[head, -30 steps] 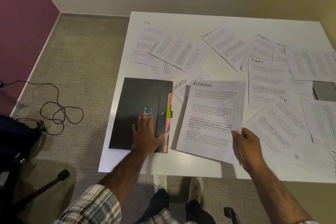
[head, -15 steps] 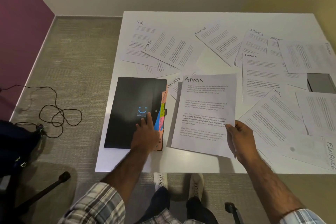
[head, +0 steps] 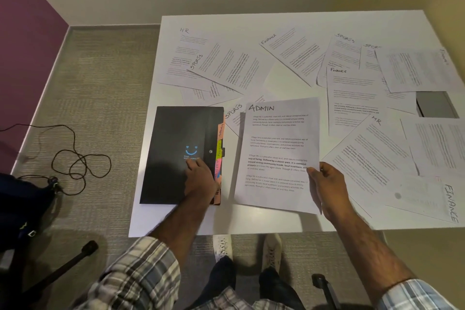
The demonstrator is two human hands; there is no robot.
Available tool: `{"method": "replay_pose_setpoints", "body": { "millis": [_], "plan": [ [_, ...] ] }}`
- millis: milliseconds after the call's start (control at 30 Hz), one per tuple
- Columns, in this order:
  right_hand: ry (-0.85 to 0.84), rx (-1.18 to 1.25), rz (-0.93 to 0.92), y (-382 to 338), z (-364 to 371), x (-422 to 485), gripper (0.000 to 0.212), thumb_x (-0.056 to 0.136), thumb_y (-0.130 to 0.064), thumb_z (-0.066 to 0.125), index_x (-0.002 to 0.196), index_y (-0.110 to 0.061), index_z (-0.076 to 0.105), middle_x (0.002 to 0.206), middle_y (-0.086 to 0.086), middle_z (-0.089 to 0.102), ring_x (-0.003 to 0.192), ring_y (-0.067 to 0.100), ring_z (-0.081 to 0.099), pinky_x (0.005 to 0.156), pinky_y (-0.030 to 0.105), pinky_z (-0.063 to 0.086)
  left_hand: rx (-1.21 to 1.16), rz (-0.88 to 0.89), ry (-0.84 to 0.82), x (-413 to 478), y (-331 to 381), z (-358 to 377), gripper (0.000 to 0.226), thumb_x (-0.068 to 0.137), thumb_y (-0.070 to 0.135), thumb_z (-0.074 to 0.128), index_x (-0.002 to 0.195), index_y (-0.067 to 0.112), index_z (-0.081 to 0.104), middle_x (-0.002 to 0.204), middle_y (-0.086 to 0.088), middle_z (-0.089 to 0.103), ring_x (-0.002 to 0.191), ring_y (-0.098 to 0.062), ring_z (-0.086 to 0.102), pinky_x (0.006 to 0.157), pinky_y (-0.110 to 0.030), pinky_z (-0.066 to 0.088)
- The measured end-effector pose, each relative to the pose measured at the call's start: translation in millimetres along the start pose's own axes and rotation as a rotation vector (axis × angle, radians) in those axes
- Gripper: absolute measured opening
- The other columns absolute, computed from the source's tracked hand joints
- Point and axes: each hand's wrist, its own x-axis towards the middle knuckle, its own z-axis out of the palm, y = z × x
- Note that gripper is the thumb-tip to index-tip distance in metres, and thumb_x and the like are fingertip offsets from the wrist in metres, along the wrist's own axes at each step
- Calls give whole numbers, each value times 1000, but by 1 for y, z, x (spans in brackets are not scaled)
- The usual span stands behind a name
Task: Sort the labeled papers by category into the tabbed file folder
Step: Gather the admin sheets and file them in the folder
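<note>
1. Head view: the left hand (head: 201,180) lies with its fingers flat on the black folder (head: 173,153) and grips nothing. It is probably pinning the folder to the table (head: 176,220) so it cannot slide.
2. The right hand (head: 329,191) pinches the ADMIN sheet (head: 275,153) at its right edge, thumb on top and fingers underneath. The sheet hangs lifted just left of that hand, between the two hands, with its label readable, probably so it can be matched to a tab.
3. The coloured tabs (head: 219,156) stick out of the folder's edge just right of the left hand, facing the held sheet. That gives a short path to the slot.
4. Counts: one folder, lying closed, and one sheet in hand. At least three tab colours show, and the left hand hides the rest.
5. The loose sheets (head: 234,70) lie scattered beyond and to the right of both hands. By readable labels there are four Sports, three Finance and two HR. A few more have hidden or blurred labels.
</note>
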Motion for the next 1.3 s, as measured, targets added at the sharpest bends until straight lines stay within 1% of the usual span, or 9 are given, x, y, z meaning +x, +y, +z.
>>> {"method": "replay_pose_setpoints", "body": {
  "millis": [133,367,500,600,700,767,967,1067,1300],
  "plan": [
    [-14,63,12,0,-3,2,14,101,-1,55,105,3,68,102,9,77,86,14,77,71,19,60,50,53,60,-3,-2,0,82,89,56,65,146,7,34,150,-19,39,128,-33,50,103,-40,51],
    [-11,46,13,1,-2,3,13,100,-3,57,103,-1,69,98,5,79,89,16,77,71,20,59,66,114,166,0,-13,3,72,83,56,73,128,3,54,117,-16,65,103,-29,68,84,-38,61],
    [-3,17,13,5,-5,3,13,101,-4,57,100,-4,70,96,1,79,87,14,77,74,24,59,190,136,145,6,-7,5,51,79,46,80,99,3,62,89,-17,69,76,-29,69,66,-32,58],
    [-1,8,14,7,-9,4,13,101,-5,58,99,-6,70,96,1,80,89,14,77,78,26,59,147,72,112,15,2,-8,49,85,46,71,110,6,59,109,-16,62,93,-28,64,73,-33,54],
    [1,5,19,10,-12,4,14,100,-4,58,97,-8,70,95,1,80,90,16,77,80,30,58,67,9,97,25,10,-17,68,86,50,68,135,7,46,145,-18,41,124,-31,51,87,-36,54],
    [-4,24,18,13,-14,5,14,100,-3,58,96,-7,71,98,4,80,95,20,76,86,34,57,74,11,101,31,13,-19,74,86,54,66,139,8,42,156,-18,32,132,-34,46,90,-38,53],
    [-1,17,36,18,-17,5,12,100,-5,58,96,-5,69,99,6,80,97,25,76,85,35,57,157,108,146,44,17,-22,61,86,60,61,121,13,48,125,-17,55,112,-31,59,74,-35,55],
    [3,-6,33,22,-17,7,12,100,-6,59,100,-4,70,102,8,79,99,27,75,90,42,58,225,177,160,52,20,-25,60,88,58,60,120,8,51,117,-17,62,104,-31,65,75,-36,55],
    [-2,-58,24,22,-15,8,13,101,-10,59,102,-5,71,100,6,80,98,28,76,95,50,58,318,211,122,55,41,-18,49,97,18,47,141,-4,40,123,-22,62,104,-36,67,77,-37,55]
  ]
}}
